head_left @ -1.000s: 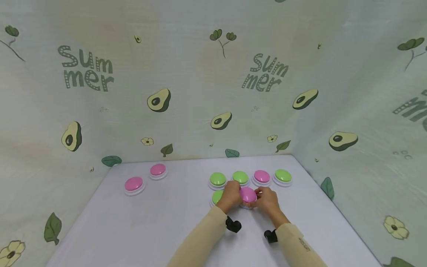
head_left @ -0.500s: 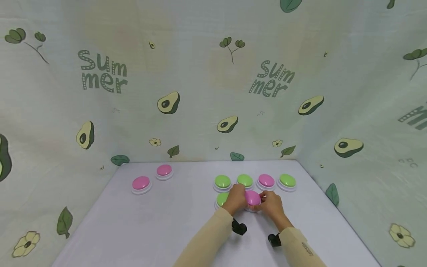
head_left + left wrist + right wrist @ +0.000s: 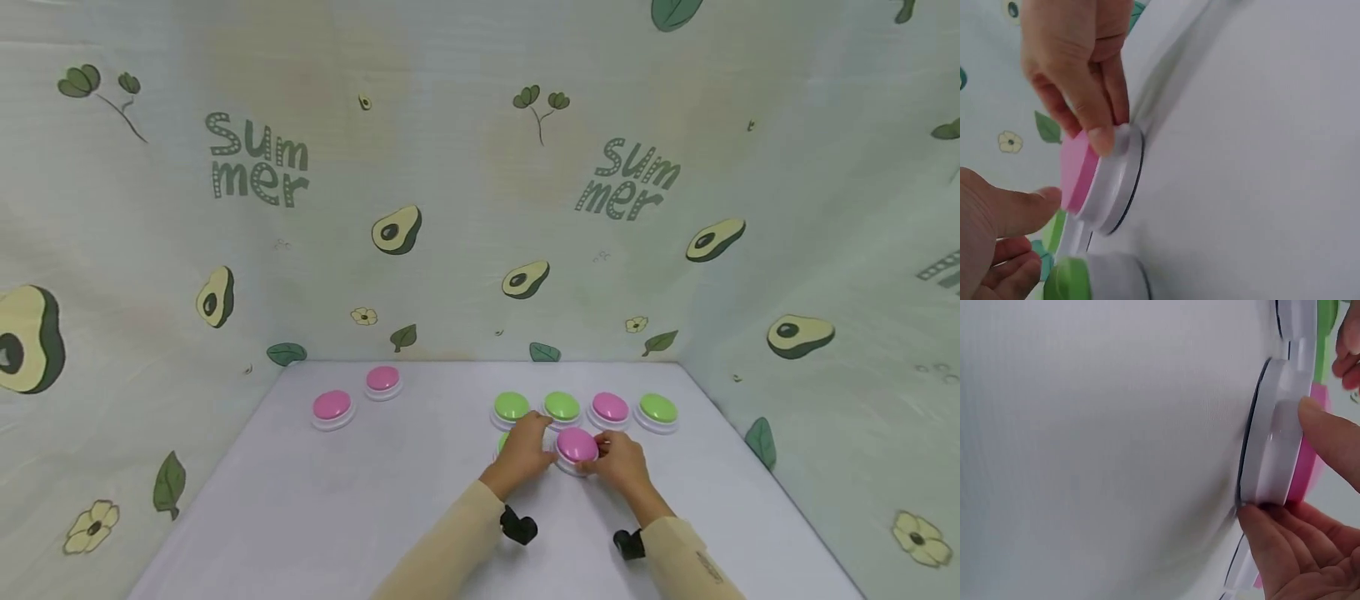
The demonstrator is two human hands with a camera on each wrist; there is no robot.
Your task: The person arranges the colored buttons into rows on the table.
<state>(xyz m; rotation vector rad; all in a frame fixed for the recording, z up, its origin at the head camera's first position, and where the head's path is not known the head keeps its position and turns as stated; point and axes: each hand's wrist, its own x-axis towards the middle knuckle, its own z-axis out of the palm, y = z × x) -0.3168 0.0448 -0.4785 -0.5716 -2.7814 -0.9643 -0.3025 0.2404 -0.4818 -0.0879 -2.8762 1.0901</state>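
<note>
In the head view a pink push button [image 3: 577,445] with a round white base sits in the front row on the table. My right hand [image 3: 624,462] holds its base at the right side; in the right wrist view, the thumb and fingers [image 3: 1266,544] pinch the white rim. Just left of this button is my left hand [image 3: 523,454], thumb out and fingers relaxed, holding nothing. The left wrist view shows the left thumb [image 3: 1047,199] close to the pink dome; contact is hard to judge. A green button [image 3: 1069,280] beside it is mostly hidden behind the left hand in the head view.
Behind the hands runs a row of buttons: green [image 3: 512,407], green [image 3: 562,406], pink [image 3: 611,407] and green [image 3: 659,408]. Two pink buttons, one nearer [image 3: 332,405] and one farther [image 3: 383,378], stand at the table's left. A printed cloth [image 3: 450,167] hangs behind the white table [image 3: 360,500].
My left hand has let go of the pink button and shifted slightly left, uncovering its white base. The right hand still holds the button. The head view has turned a little left.
</note>
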